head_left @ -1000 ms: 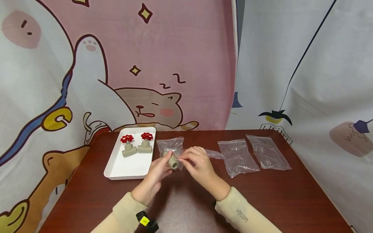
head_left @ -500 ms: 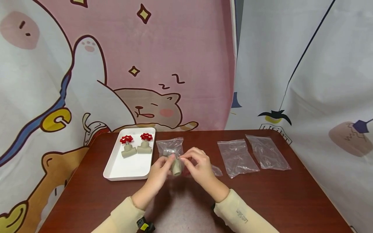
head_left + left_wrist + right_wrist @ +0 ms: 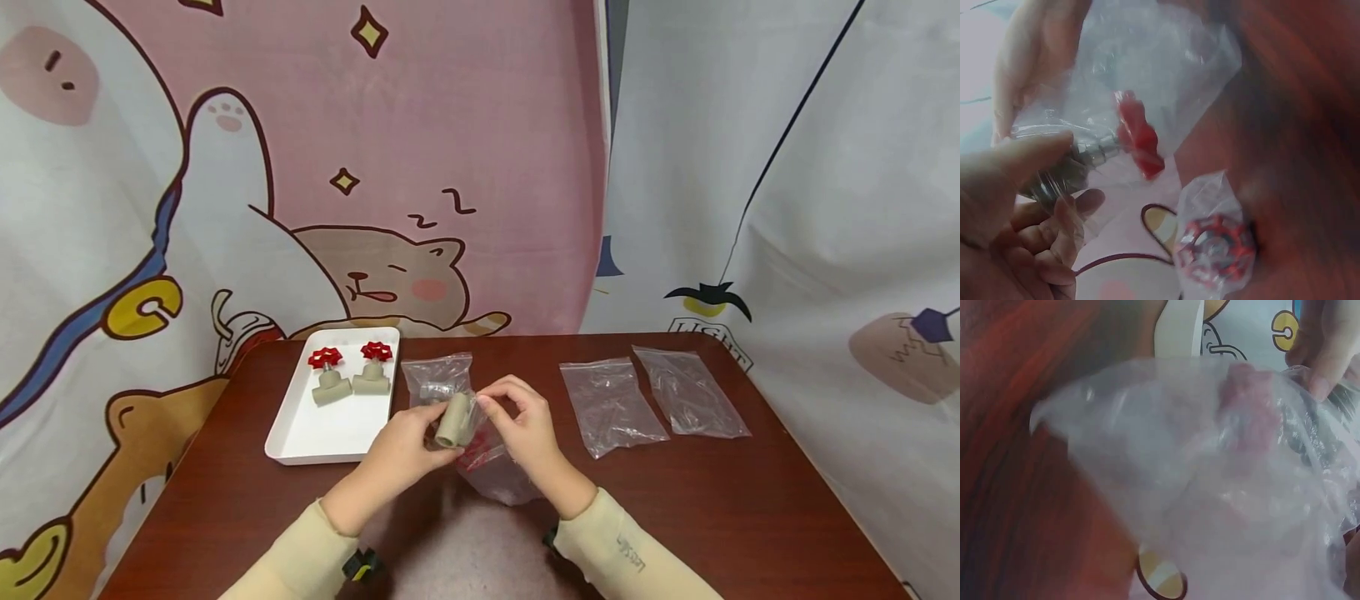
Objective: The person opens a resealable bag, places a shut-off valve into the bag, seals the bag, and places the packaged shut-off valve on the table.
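In the head view my left hand (image 3: pixel 401 448) grips a beige pipe valve (image 3: pixel 453 419) that sits in a clear plastic bag (image 3: pixel 506 483). My right hand (image 3: pixel 528 429) pinches the bag beside the valve's body. The left wrist view shows the valve's red handwheel (image 3: pixel 1138 134) inside the film, with the left thumb lying over the body. Loose film of the bag (image 3: pixel 1147 450) fills most of the right wrist view and blurs the red wheel behind it. Just beyond the hands, another bagged valve (image 3: pixel 1216 247) with a red wheel lies on the table.
A white tray (image 3: pixel 322 437) stands at the left and bears two unwrapped valves, one (image 3: pixel 331 388) left of the other (image 3: pixel 372 380). To the right, two flat clear bags lie side by side, a nearer one (image 3: pixel 611 404) and a farther one (image 3: pixel 690 392), on the brown table (image 3: pixel 712 517).
The held valve has turned in my left hand. Its bag's loose end has swung from the right of the hands down toward me. The right hand still pinches the film.
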Tool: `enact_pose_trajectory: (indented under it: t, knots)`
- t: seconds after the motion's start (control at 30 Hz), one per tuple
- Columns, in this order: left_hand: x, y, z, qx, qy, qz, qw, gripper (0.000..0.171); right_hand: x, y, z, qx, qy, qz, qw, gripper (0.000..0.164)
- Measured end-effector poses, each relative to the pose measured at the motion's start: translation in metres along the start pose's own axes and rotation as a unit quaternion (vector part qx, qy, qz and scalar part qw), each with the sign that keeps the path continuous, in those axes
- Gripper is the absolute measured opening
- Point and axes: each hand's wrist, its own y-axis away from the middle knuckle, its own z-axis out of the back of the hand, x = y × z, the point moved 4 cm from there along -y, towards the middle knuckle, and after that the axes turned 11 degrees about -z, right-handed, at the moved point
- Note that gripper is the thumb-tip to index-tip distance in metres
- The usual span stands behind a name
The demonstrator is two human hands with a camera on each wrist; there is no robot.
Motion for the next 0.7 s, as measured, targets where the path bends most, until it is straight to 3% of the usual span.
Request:
enact_pose_trajectory:
  t: [0.17,0.33,0.53,0.7]
  knots:
    - [-0.005,-0.002,0.007,-0.007,-0.096,-0.025,0.9951,0.049,-0.006,-0.002,0.002,-0.006,-0.021,-0.028,0.999,0.008]
    - [-0.010,-0.004,0.011,-0.019,-0.156,-0.064,0.9855,0.045,-0.006,-0.004,0.005,-0.010,-0.032,-0.042,0.999,0.005]
    - [-0.014,-0.003,0.017,-0.053,-0.166,-0.092,0.9803,0.047,-0.003,-0.005,0.009,-0.015,-0.032,-0.048,0.998,0.006]
    - [-0.013,-0.004,0.018,-0.080,-0.157,-0.099,0.9795,0.038,-0.004,-0.005,0.012,-0.023,-0.036,-0.057,0.997,0.004]
